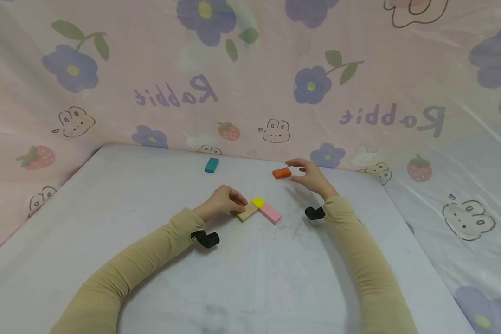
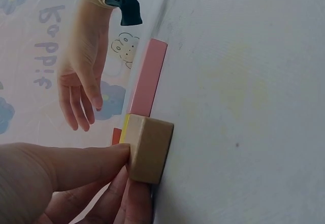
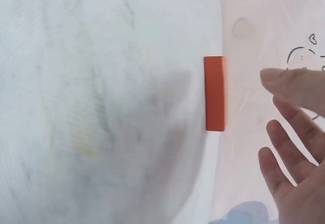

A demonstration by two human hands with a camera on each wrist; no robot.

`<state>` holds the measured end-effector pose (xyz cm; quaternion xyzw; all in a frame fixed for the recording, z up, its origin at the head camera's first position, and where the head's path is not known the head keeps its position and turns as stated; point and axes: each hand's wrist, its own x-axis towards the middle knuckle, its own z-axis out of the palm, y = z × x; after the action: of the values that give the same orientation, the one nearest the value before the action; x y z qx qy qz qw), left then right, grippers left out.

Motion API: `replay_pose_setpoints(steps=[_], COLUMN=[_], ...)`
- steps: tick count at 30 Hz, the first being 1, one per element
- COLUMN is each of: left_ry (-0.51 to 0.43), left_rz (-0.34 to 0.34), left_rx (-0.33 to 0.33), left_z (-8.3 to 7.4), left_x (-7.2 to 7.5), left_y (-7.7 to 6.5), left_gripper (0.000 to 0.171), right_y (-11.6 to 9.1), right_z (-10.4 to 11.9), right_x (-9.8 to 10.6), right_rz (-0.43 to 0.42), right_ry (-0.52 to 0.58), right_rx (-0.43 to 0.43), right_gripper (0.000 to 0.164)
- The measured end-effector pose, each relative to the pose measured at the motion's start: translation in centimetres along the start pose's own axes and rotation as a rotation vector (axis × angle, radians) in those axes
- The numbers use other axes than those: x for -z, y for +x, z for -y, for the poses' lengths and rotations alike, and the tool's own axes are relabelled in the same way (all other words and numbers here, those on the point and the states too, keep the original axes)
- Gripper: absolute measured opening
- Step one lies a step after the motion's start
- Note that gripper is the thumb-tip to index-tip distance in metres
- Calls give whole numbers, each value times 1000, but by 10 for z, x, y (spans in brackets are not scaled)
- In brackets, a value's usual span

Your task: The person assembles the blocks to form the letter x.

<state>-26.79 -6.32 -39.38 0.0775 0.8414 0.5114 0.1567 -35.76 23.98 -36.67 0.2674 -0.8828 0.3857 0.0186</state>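
My left hand (image 1: 221,203) pinches a natural-wood block (image 1: 248,212) between thumb and fingers as it lies on the table. In the left wrist view the thumb presses on the side of this wooden block (image 2: 152,150). A yellow block (image 1: 258,202) sits at its far end, and a pink block (image 1: 270,213) extends from the yellow one at an angle. Fingers spread and parted, my right hand (image 1: 311,178) hovers beside an orange block (image 1: 281,173) farther back. The right wrist view has a gap between the fingers and that orange block (image 3: 215,93).
Off to the back left lies a teal block (image 1: 211,165). The white-covered table (image 1: 171,287) meets a printed curtain (image 1: 250,83) at its rear edge. A black wrist mount (image 1: 206,239) hangs below each sleeve.
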Motion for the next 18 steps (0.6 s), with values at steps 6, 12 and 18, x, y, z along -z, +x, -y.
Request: replay_pose_setpoints(steps=[6, 12, 18], left_ry=[8, 3, -1], left_rz=[7, 13, 10], left_rx=[-11, -7, -1], left_z=[0, 0, 0], left_x=[0, 0, 1], left_y=[0, 1, 1], left_gripper=[14, 14, 14], right_y=[2, 0, 4], right_z=[-5, -3, -3], right_x=[-7, -10, -14], right_rz=[9, 37, 36], right_ry=[-9, 11, 6], right_rx=[-59, -68, -64], right_gripper=[45, 44, 44])
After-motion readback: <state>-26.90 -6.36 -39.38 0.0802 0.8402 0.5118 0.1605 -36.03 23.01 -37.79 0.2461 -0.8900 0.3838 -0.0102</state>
